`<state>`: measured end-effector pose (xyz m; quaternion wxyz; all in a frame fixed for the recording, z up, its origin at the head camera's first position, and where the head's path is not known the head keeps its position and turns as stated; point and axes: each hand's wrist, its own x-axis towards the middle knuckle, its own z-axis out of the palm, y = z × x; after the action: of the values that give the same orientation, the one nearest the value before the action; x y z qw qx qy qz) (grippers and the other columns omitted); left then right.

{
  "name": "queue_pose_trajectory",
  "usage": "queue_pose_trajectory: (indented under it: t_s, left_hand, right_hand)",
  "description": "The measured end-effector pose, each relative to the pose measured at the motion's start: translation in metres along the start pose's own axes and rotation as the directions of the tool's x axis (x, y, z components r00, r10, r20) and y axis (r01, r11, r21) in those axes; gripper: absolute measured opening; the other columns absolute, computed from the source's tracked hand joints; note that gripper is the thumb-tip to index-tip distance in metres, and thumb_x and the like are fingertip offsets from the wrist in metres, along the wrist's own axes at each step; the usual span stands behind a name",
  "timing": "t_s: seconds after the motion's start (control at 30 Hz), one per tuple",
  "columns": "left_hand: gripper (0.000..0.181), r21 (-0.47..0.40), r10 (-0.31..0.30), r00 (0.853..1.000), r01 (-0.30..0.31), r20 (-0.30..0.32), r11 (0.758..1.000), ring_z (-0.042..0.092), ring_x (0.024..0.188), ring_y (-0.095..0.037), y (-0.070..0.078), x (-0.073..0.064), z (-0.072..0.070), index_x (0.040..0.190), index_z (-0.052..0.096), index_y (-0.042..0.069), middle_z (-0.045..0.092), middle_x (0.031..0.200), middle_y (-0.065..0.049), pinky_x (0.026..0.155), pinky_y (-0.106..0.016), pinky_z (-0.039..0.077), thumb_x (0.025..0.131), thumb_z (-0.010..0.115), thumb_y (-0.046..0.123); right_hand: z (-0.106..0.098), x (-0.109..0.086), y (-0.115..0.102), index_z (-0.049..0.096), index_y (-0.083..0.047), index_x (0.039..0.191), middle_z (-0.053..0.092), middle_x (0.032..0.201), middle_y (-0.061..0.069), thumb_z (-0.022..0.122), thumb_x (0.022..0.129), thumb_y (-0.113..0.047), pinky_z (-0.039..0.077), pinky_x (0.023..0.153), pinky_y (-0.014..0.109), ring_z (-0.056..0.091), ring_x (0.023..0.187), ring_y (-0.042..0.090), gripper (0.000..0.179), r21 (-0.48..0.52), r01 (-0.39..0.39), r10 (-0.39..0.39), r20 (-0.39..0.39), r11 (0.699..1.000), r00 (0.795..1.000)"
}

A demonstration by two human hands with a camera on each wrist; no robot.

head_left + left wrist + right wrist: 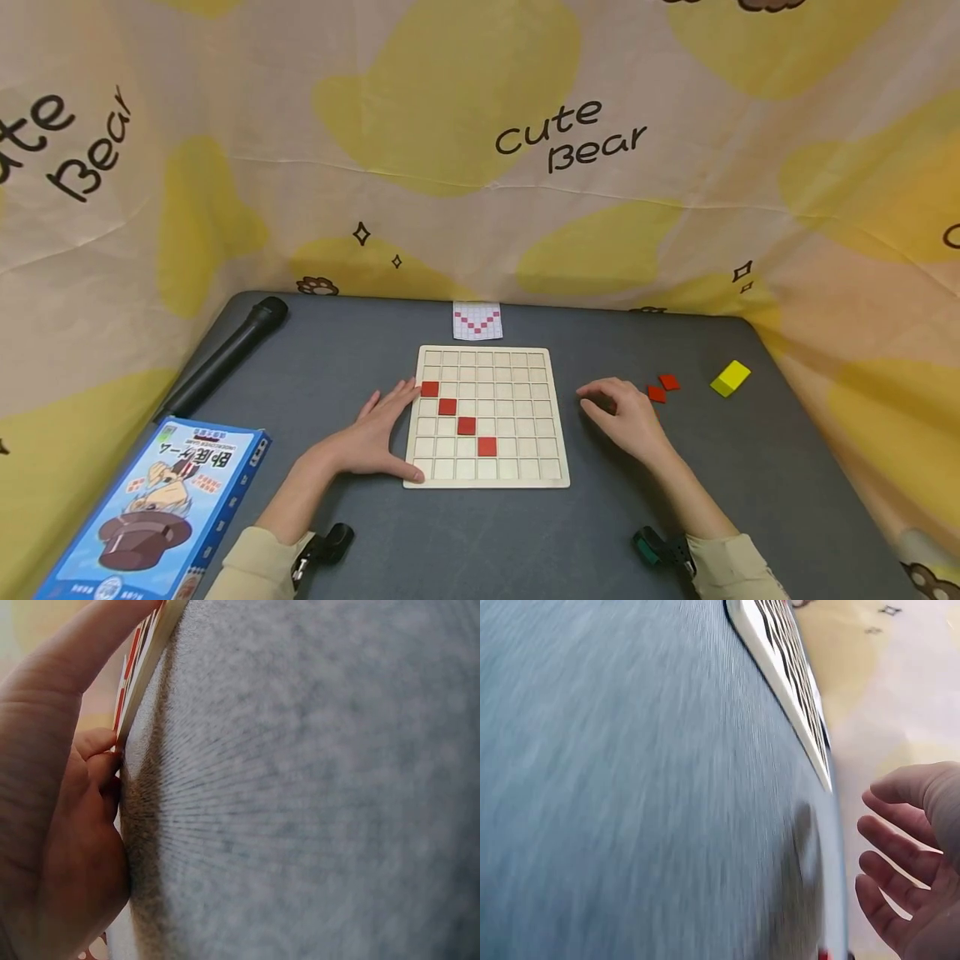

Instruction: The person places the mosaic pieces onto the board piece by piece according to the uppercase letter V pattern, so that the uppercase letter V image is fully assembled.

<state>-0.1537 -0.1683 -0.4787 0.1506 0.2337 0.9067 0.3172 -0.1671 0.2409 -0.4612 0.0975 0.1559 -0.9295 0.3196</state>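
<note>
A pale wooden grid board (517,437) lies on the table with several red square tiles (467,426) set in a diagonal across its cells. My left hand (367,437) is spread along the board's left side, fingertips at the upper edge and thumb at the lower left corner. In the left wrist view, its fingers (97,742) touch the board's rim. My right hand (626,417) hovers right of the board, fingers loosely bent; nothing shows between them in the right wrist view. Two loose red tiles (669,382) lie just beyond it.
Behind the board lies a small pattern card (477,322) with a red V of squares. A yellow block (730,378) sits at the right. On the left are a black microphone (225,354) and a blue box (150,517). A printed cloth (450,167) hangs behind the table.
</note>
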Motion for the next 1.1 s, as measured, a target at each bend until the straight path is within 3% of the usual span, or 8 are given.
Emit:
queue_pose_trajectory:
  t_s: [0.2, 0.53, 0.8, 1.1]
  left_hand:
    - [0.125, 0.004, -0.021, 1.000, 0.021, 0.001, 1.000, 0.007, 0.149, -0.028, 0.002, -0.002, -0.002, 0.155, 0.020, 0.005, 0.012, 0.162, -0.011, 0.116, -0.053, 0.001, 0.063, 0.084, 0.061]
    - [0.121, 0.020, -0.033, 0.999, 0.033, -0.004, 0.999, 0.008, 0.149, -0.025, 0.006, -0.004, -0.004, 0.154, 0.026, 0.006, 0.015, 0.162, -0.009, 0.117, -0.051, 0.003, 0.063, 0.084, 0.061]
    - [0.119, 0.012, -0.032, 0.999, 0.032, -0.006, 0.999, 0.010, 0.149, -0.026, 0.006, -0.005, -0.003, 0.153, 0.028, 0.006, 0.017, 0.162, -0.009, 0.117, -0.051, 0.003, 0.063, 0.085, 0.060]
    - [0.120, 0.014, -0.025, 1.000, 0.025, -0.009, 1.000, 0.009, 0.149, -0.025, 0.004, -0.004, -0.002, 0.153, 0.027, 0.006, 0.017, 0.162, -0.009, 0.117, -0.050, 0.002, 0.063, 0.085, 0.059]
  right_hand:
    - [-0.024, -0.017, 0.019, 0.074, -0.010, 0.100, 0.069, 0.103, 0.006, 0.072, 0.087, -0.010, 0.046, 0.070, 0.039, 0.057, 0.084, 0.024, 0.013, -0.047, 0.010, -0.012, -0.044, 0.999, 0.999]
    - [-0.049, -0.032, 0.045, 0.073, -0.008, 0.100, 0.070, 0.101, 0.011, 0.077, 0.083, -0.012, 0.049, 0.073, 0.047, 0.061, 0.087, 0.029, 0.018, -0.091, -0.055, 0.050, -0.052, 0.994, 0.997]
    - [-0.059, -0.039, 0.054, 0.072, -0.005, 0.105, 0.066, 0.111, 0.019, 0.078, 0.082, -0.015, 0.046, 0.084, 0.056, 0.059, 0.100, 0.038, 0.025, -0.121, -0.127, 0.129, 0.011, 0.985, 0.992]
    - [-0.058, -0.040, 0.057, 0.071, -0.006, 0.106, 0.066, 0.108, 0.018, 0.078, 0.082, -0.015, 0.048, 0.079, 0.052, 0.059, 0.090, 0.032, 0.027, -0.146, -0.142, 0.148, 0.029, 0.979, 0.989]
